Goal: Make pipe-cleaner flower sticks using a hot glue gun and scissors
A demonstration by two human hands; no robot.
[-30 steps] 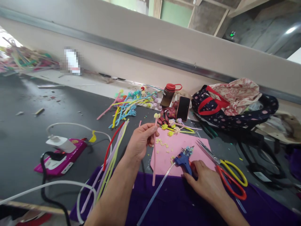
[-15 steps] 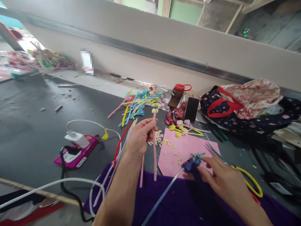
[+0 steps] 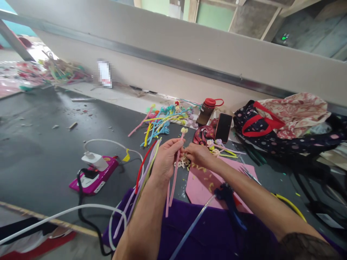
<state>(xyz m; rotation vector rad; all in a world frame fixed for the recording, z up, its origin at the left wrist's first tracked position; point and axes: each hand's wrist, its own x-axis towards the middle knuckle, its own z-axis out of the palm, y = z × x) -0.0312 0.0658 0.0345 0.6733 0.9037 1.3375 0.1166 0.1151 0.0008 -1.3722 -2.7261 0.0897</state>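
My left hand (image 3: pixel 168 156) is closed around a pink pipe cleaner (image 3: pixel 175 177). At its top sits a small pale yellow flower-like head (image 3: pixel 184 130). A second pink stem (image 3: pixel 167 202) hangs below the same hand. My right hand (image 3: pixel 197 153) has its fingers pinched together right beside the left fingertips, just under the flower head. Whatever it pinches is too small or hidden to make out. Below both hands lies a pile of short cream pieces (image 3: pixel 183 163). A dark blue tool, apparently a glue gun (image 3: pixel 224 193), rests under my right forearm, a long translucent stick (image 3: pixel 193 224) in its rear.
A pink mat (image 3: pixel 197 187) holds small yellow pieces and scissors (image 3: pixel 251 175). Behind are colourful pipe cleaners (image 3: pixel 162 121), a red-capped bottle (image 3: pixel 206 112), a phone (image 3: pixel 223 128) and a dotted bag (image 3: pixel 260 139). At left, a magenta power strip (image 3: pixel 96 177) trails cables.
My right hand has left the front of the blue tool and moved up and left to meet my left hand. The pink stem in my left hand now tilts more.
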